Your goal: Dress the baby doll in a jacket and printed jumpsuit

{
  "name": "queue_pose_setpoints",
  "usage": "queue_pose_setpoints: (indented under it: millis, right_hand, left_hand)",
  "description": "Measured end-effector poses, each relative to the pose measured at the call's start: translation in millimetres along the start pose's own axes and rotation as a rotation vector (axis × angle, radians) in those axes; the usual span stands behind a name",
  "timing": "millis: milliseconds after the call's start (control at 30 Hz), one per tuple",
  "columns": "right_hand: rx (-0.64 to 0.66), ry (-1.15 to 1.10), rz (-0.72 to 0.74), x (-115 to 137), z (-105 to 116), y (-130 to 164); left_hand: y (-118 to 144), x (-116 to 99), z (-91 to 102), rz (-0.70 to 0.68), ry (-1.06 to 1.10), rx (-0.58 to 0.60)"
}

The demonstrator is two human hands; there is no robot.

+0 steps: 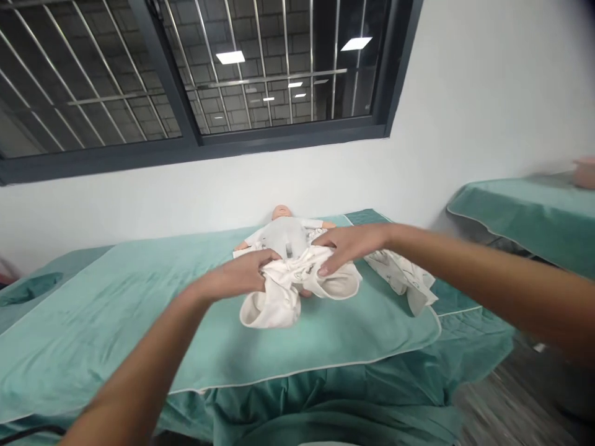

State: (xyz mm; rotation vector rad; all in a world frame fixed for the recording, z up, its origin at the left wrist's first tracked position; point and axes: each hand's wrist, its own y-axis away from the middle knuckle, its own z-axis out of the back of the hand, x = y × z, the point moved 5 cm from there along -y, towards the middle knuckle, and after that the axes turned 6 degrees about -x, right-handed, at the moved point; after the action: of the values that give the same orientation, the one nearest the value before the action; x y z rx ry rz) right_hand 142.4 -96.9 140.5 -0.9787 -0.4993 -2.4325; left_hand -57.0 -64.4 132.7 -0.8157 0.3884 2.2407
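White wall (488, 93), barred dark window (195, 74), teal-covered table (116, 310), perhaps a second table (525, 214) at right

Head camera looks down (and forward) over the table (116, 322).

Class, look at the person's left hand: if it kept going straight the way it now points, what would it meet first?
The left hand, already gripping the white baby garment, points at the doll's torso; it would probably meet that first, though depth is hard to judge.
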Motion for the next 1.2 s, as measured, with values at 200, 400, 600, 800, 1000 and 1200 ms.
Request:
queue_pose_setpoints:
  millis: [200, 400, 600, 800, 1000, 1200]
  right_hand:
    - [-0.048, 0.234, 0.047, 83.2, 52.3, 16.1]
    - [-0.228, 0.421, 0.160, 138.1, 70.1, 18.0]
    - [-0.313, 0.444, 0.158, 137.4, 85.5, 25.3]
    - [-0.304, 0.297, 0.054, 68.0, 83.9, 13.1]
    - [-0.301, -0.486, 0.179, 14.7, 13.4, -82.7]
    - [-0.495, -0.702, 0.216, -44.3, -47.7, -215.3]
  left_hand:
    - [10.5, -81.2, 63.3, -0.081, -0.400, 0.160]
    - [1.2, -119.5, 88.7, -0.114, -0.579, -0.157]
    - [4.6, -109.6, 97.2, -0.127, -0.439, -0.316]
    - [-1.8, -41.9, 101.5, -0.034, -0.403, -0.321]
    - [-31.9, 65.1, 52.1, 0.052, 0.429, -0.742]
    - [-53.8, 170.0, -30.8, 0.244, 0.782, -0.728]
